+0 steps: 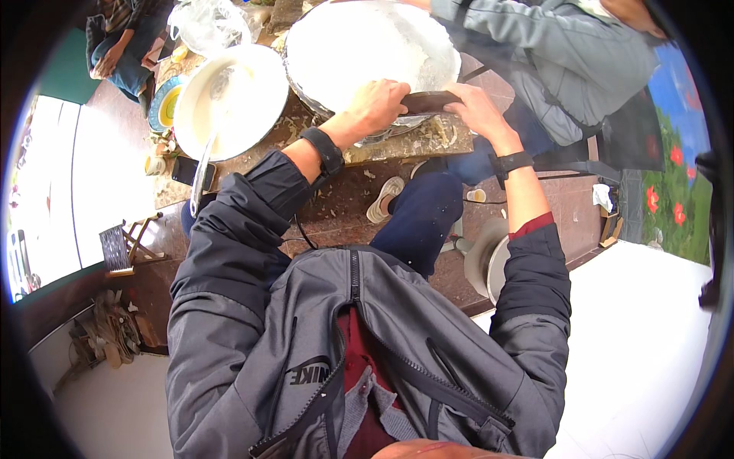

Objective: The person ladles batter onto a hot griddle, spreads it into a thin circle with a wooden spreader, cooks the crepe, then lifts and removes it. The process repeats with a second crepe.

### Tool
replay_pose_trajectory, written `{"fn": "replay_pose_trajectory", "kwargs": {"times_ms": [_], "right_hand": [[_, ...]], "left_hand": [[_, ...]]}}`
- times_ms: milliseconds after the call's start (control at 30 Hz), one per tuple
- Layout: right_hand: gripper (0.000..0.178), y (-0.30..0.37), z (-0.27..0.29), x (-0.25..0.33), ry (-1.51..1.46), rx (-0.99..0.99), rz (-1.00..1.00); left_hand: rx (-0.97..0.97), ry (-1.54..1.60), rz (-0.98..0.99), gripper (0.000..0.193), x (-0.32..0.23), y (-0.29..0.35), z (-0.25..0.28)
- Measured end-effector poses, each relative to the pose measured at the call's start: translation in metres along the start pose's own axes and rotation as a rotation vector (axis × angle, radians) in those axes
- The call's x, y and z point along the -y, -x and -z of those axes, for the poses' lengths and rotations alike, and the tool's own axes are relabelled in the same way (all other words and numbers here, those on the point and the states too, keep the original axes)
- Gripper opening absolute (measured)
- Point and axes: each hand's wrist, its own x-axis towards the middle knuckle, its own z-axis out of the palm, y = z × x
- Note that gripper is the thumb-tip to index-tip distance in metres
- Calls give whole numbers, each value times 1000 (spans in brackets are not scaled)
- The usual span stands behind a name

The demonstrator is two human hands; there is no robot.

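Note:
A dark brown, flat scraper is held level by its two ends, over the near edge of a large round griddle coated with a white layer. My left hand grips its left end with closed fingers. Its right end is pinched between the fingers and thumb of my right hand. To the left of the griddle stands a white bowl of pale batter. A metal ladle rests in it, the handle sticking out over the near rim.
On the littered wooden table are a clear plastic bag, a blue-rimmed bowl and a dark phone. A person in grey sits at right; another person is far left. A folding stool stands on the floor.

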Motion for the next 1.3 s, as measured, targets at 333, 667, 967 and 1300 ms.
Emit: {"fn": "replay_pose_trajectory", "kwargs": {"times_ms": [333, 667, 967, 1300], "right_hand": [[37, -63, -24, 8, 68, 121, 131], [37, -149, -49, 32, 86, 134, 180], [40, -226, -57, 32, 153, 141, 186], [28, -248, -57, 33, 284, -221, 190]], "left_hand": [[59, 101, 292, 22, 41, 12, 21], [-65, -21, 345, 31, 133, 8, 42], [4, -9, 357, 31, 203, -18, 67], [-260, -249, 178, 26, 216, -56, 78]]}}
